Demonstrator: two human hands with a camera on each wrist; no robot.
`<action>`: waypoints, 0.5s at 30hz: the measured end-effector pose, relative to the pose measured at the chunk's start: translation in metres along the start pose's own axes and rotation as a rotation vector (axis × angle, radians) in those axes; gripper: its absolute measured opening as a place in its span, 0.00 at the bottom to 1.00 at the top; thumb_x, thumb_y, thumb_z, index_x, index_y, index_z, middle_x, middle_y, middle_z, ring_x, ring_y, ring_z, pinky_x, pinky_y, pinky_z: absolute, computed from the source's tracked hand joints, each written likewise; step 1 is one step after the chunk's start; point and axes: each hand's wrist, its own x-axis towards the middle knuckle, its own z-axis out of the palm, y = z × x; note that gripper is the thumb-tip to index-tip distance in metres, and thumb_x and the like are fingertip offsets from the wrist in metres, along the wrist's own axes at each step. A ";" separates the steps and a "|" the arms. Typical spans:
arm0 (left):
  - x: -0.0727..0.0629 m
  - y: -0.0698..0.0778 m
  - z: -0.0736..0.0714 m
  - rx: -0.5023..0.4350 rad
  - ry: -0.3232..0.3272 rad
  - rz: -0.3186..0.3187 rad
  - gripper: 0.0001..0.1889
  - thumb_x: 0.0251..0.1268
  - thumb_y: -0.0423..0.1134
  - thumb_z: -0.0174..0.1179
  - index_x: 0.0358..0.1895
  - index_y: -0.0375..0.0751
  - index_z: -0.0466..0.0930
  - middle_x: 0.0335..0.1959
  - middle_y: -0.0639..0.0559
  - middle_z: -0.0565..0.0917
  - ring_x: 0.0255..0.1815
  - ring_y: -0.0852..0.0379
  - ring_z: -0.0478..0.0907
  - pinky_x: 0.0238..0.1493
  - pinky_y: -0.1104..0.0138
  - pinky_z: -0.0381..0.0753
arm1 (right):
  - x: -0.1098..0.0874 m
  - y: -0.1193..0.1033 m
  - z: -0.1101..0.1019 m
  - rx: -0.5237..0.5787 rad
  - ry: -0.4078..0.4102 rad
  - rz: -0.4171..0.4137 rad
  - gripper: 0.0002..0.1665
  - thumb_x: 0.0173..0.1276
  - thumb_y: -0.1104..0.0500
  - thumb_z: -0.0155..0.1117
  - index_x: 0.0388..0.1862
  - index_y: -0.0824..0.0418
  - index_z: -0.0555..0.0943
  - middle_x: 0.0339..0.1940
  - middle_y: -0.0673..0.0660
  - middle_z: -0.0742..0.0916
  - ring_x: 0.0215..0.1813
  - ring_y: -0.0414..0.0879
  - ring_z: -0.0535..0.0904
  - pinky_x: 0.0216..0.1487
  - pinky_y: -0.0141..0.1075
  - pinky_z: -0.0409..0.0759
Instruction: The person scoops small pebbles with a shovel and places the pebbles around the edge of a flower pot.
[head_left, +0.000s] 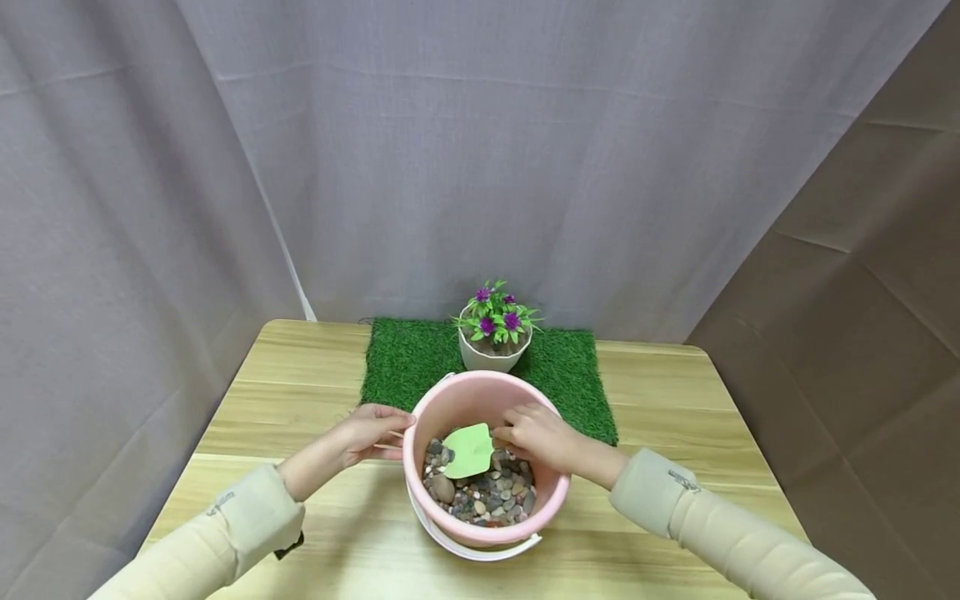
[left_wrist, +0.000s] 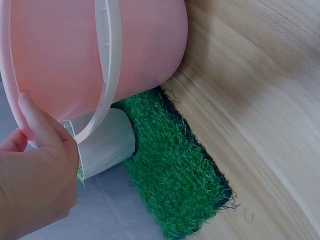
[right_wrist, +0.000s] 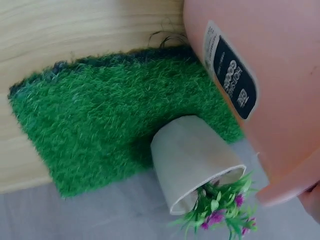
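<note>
Table [head_left: 645, 533], wood-grain top. Green turf mat [head_left: 412, 358] at its far side. Pink bucket [head_left: 447, 410] stands by the mat's near edge. White flowerpot [head_left: 491, 361] with purple flowers [head_left: 512, 321] on the mat, beyond the bucket. Left hand [head_left: 375, 432]: pinching the bucket's left rim. Right hand [head_left: 536, 435]: inside the bucket, fingers curled, grasping the green scoop [head_left: 470, 450]; its grip is hidden. Blade lies over mixed stones [head_left: 498, 500] in the bucket; contact unclear.

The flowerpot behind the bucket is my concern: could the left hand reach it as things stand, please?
Probably yes, if the left hand releases the pink bucket: the flowerpot stands just behind, its left side seemingly unblocked over the green mat.
</note>
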 end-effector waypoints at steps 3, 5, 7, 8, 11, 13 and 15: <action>0.000 0.001 -0.001 0.010 -0.001 0.002 0.21 0.66 0.35 0.54 0.57 0.21 0.70 0.31 0.50 0.84 0.27 0.64 0.81 0.37 0.70 0.89 | 0.002 0.000 -0.003 0.077 0.009 0.019 0.10 0.53 0.58 0.72 0.36 0.53 0.84 0.30 0.49 0.82 0.32 0.42 0.78 0.37 0.33 0.83; 0.000 0.002 -0.001 0.014 0.000 0.004 0.22 0.66 0.35 0.54 0.57 0.21 0.69 0.31 0.51 0.84 0.27 0.65 0.81 0.36 0.70 0.89 | 0.003 0.001 -0.005 0.134 0.012 0.048 0.12 0.53 0.59 0.72 0.38 0.54 0.84 0.32 0.50 0.83 0.35 0.43 0.79 0.41 0.34 0.84; 0.000 0.002 -0.002 0.016 -0.001 0.005 0.22 0.67 0.35 0.54 0.57 0.21 0.69 0.31 0.50 0.84 0.27 0.65 0.81 0.36 0.70 0.89 | 0.002 0.002 -0.007 0.198 0.014 0.085 0.13 0.52 0.60 0.72 0.39 0.55 0.85 0.33 0.51 0.84 0.36 0.43 0.80 0.43 0.35 0.85; 0.000 0.002 -0.002 0.015 -0.001 0.004 0.22 0.67 0.35 0.54 0.57 0.21 0.69 0.31 0.50 0.84 0.27 0.65 0.81 0.36 0.70 0.89 | 0.002 0.002 -0.008 0.223 0.010 0.099 0.14 0.53 0.60 0.72 0.41 0.56 0.85 0.34 0.51 0.84 0.37 0.43 0.80 0.44 0.35 0.85; 0.000 0.002 -0.001 0.015 0.000 0.000 0.21 0.67 0.35 0.54 0.57 0.21 0.69 0.32 0.50 0.84 0.27 0.65 0.81 0.36 0.70 0.89 | 0.000 0.004 -0.010 0.255 0.000 0.114 0.14 0.55 0.59 0.71 0.43 0.56 0.85 0.36 0.51 0.84 0.38 0.43 0.80 0.45 0.35 0.86; 0.000 0.001 0.000 0.012 -0.001 -0.002 0.21 0.67 0.35 0.54 0.57 0.21 0.69 0.31 0.50 0.84 0.27 0.65 0.81 0.37 0.70 0.89 | -0.003 0.005 -0.011 0.267 -0.001 0.116 0.15 0.56 0.59 0.70 0.44 0.55 0.85 0.36 0.51 0.84 0.38 0.42 0.79 0.45 0.35 0.85; 0.000 0.000 0.001 0.007 -0.001 -0.002 0.21 0.66 0.35 0.54 0.57 0.21 0.70 0.30 0.51 0.84 0.27 0.64 0.81 0.37 0.70 0.89 | -0.006 0.006 -0.012 0.287 0.009 0.121 0.15 0.56 0.58 0.70 0.44 0.55 0.85 0.36 0.51 0.84 0.38 0.42 0.79 0.44 0.35 0.85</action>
